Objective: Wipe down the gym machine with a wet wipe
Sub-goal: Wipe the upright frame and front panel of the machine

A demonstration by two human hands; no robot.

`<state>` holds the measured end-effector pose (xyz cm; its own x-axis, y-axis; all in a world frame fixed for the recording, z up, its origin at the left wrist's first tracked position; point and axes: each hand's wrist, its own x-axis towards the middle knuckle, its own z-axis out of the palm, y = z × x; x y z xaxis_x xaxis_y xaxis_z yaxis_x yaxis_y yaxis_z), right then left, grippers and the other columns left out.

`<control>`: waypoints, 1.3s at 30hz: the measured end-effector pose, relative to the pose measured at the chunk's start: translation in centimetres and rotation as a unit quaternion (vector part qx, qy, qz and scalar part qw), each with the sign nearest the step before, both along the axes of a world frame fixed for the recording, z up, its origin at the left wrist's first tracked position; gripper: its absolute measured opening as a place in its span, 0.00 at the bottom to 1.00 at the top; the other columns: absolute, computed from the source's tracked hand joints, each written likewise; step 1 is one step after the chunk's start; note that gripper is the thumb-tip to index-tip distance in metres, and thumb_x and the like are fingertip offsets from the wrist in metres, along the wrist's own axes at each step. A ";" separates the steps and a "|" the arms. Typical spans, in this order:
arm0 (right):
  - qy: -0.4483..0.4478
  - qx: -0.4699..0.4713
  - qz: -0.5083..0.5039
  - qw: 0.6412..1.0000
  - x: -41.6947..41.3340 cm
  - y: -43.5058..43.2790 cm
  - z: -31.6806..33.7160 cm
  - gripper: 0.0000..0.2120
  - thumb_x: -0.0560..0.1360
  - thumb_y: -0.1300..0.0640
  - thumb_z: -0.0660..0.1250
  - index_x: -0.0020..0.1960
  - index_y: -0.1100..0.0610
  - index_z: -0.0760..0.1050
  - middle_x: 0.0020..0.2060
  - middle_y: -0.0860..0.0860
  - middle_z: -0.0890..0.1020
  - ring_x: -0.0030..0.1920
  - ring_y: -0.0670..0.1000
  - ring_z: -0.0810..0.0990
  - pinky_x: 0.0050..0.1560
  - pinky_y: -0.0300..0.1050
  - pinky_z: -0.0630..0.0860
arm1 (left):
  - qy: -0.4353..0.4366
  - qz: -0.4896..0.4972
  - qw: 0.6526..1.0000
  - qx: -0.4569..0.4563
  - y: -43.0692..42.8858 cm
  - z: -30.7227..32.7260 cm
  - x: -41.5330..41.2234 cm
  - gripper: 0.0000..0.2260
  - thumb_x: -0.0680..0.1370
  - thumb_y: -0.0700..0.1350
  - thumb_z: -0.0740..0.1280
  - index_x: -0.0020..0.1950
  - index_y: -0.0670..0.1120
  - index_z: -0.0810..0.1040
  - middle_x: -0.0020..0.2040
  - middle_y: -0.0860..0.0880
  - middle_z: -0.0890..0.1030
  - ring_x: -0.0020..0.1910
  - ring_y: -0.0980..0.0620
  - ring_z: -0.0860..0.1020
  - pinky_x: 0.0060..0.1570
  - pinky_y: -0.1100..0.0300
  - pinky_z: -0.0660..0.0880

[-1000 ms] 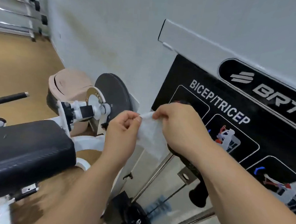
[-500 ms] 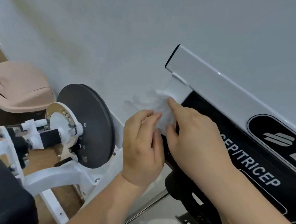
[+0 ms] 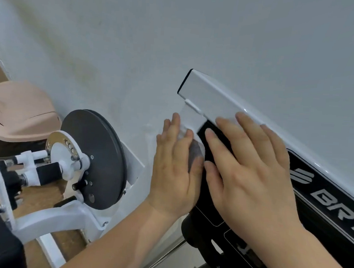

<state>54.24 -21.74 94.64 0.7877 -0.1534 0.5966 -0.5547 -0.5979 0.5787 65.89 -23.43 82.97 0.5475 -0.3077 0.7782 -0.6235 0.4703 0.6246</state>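
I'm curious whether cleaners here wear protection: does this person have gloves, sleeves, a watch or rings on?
No. The left hand and right hand are both bare, without gloves. No ring shows on any visible finger, and the nails look short and unpainted. Neither wrist carries a watch or band. Both forearms are bare to the frame's edge; no sleeve is in view.

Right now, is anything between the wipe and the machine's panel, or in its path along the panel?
Nothing between them: the left hand presses the wet wipe flat at the top corner of the black panel. Toward the logo, the right hand lies flat on the panel beside the wipe, in its path.
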 end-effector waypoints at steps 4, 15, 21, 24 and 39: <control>0.095 0.001 -0.072 0.993 -0.8 -0.4 -1.4 0.28 0.82 0.49 0.59 0.79 0.60 0.67 0.81 0.55 0.62 0.82 0.59 0.54 0.81 0.64 0.44 | -0.059 0.019 0.997 0.052 -1.0 -2.2 -0.1 0.29 0.85 0.54 0.50 0.83 0.45 0.45 0.82 0.38 0.44 0.82 0.39 0.43 0.78 0.35 0.45; 0.075 0.024 -0.053 0.995 -1.4 0.1 -2.2 0.33 0.77 0.47 0.61 0.79 0.61 0.65 0.81 0.56 0.60 0.82 0.59 0.54 0.81 0.64 0.45 | -0.137 0.012 0.988 0.076 -0.8 -2.2 1.6 0.32 0.84 0.59 0.45 0.82 0.44 0.40 0.82 0.40 0.38 0.82 0.39 0.39 0.79 0.39 0.40; 0.179 0.060 -0.083 0.979 -1.8 0.9 -5.9 0.36 0.76 0.44 0.61 0.79 0.61 0.64 0.82 0.57 0.58 0.83 0.60 0.52 0.81 0.65 0.44 | -0.126 0.006 0.987 0.100 -0.4 -7.4 1.5 0.31 0.85 0.59 0.45 0.82 0.43 0.41 0.82 0.39 0.39 0.82 0.38 0.40 0.79 0.38 0.41; 0.191 0.068 -0.085 0.976 -0.9 0.9 -6.1 0.37 0.76 0.45 0.58 0.80 0.63 0.62 0.82 0.57 0.58 0.83 0.60 0.52 0.81 0.65 0.44 | -0.099 0.011 0.991 0.088 -0.9 -6.6 1.2 0.30 0.86 0.59 0.44 0.82 0.42 0.43 0.82 0.40 0.40 0.82 0.39 0.41 0.79 0.39 0.41; 0.441 -0.024 -0.118 0.889 2.1 0.4 -10.2 0.38 0.84 0.37 0.40 0.79 0.62 0.28 0.78 0.63 0.28 0.76 0.67 0.24 0.69 0.70 0.22 | 0.013 0.055 0.983 0.174 -0.6 -20.2 -2.3 0.34 0.84 0.59 0.47 0.82 0.38 0.41 0.83 0.41 0.40 0.82 0.41 0.40 0.79 0.37 0.44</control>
